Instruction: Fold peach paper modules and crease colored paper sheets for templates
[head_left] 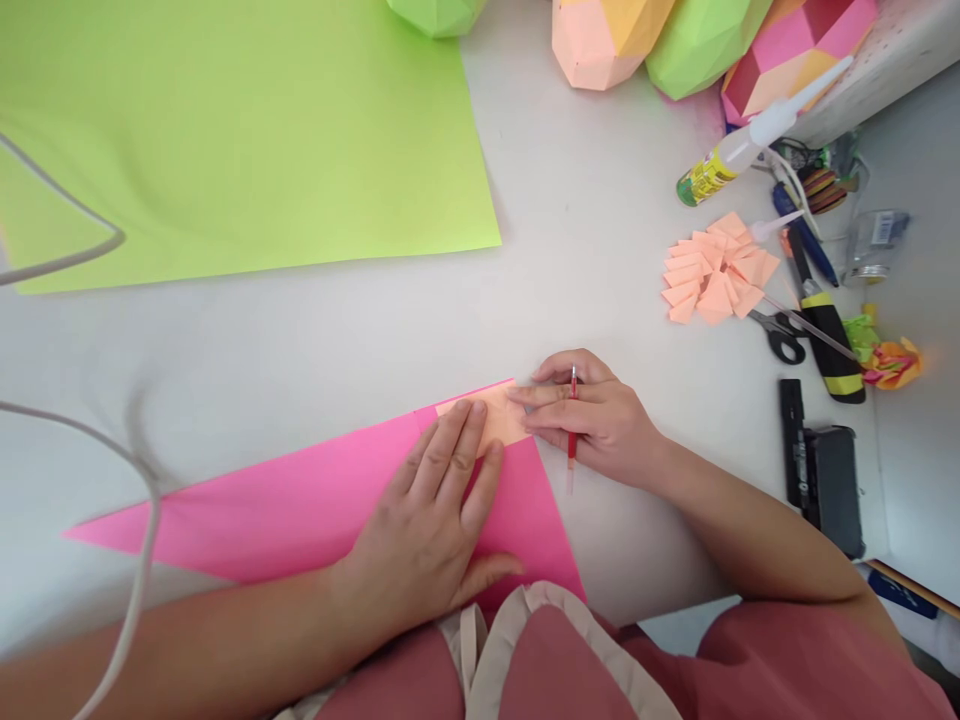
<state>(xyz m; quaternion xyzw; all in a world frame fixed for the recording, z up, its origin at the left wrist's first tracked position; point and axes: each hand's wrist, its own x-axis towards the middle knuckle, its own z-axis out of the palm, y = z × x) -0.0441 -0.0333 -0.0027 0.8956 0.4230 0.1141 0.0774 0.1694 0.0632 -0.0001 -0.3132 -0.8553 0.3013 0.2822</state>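
Observation:
A small peach paper piece [495, 418] lies along the upper edge of a large pink paper sheet [300, 500], near its right end. My left hand [435, 500] rests flat across both, fingers stretched out, fingertips on the peach piece. My right hand [589, 410] touches the right end of the peach piece with its fingertips. Tucked among the fingers of that hand is a slim red pen [572, 440], upright in the view. The part of the pink sheet under my left palm and forearm is hidden.
A green paper sheet [255, 140] lies at the upper left. Folded paper shapes [607, 40], a glue bottle [709, 175], peach paper pieces [686, 270], scissors [786, 343] and a cutter knife [832, 345] sit to the right. A white cable [146, 560] loops at the left.

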